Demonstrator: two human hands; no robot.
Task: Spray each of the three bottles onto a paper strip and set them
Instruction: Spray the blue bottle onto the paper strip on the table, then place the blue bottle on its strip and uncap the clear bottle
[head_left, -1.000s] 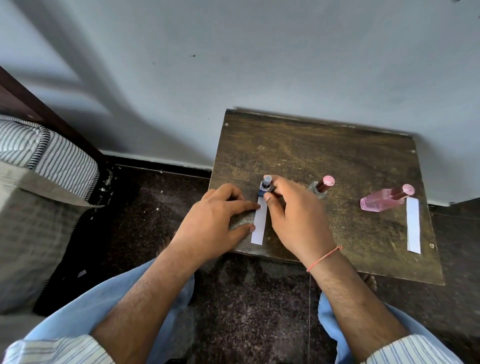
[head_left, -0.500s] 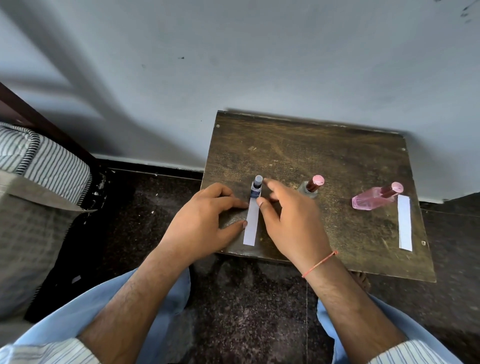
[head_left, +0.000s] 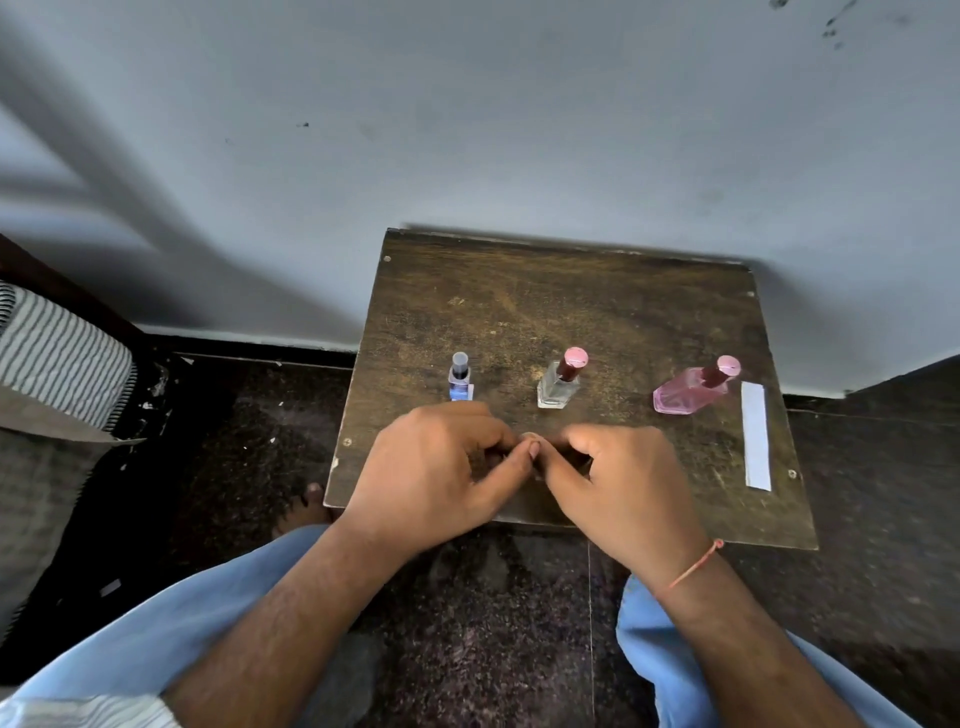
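Both hands meet at near tabletop (head_left: 519, 291) edge: left hand (head_left: 436, 467) and right hand (head_left: 618, 478) fingers curled, tips touching; grasped item hidden, cannot tell. Beyond fingers: blue bottle (head_left: 460, 383), clear bottle (head_left: 560, 385); pink bottle (head_left: 688, 392) and paper strip (head_left: 756, 436) far right. Spraying progress unclear

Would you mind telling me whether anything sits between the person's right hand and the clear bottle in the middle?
Nothing visible does. The right hand rests near the table's front edge, fingertips meeting the left hand, and the clear bottle stands just beyond on bare wood. The blue bottle and pink bottle stand off to either side.
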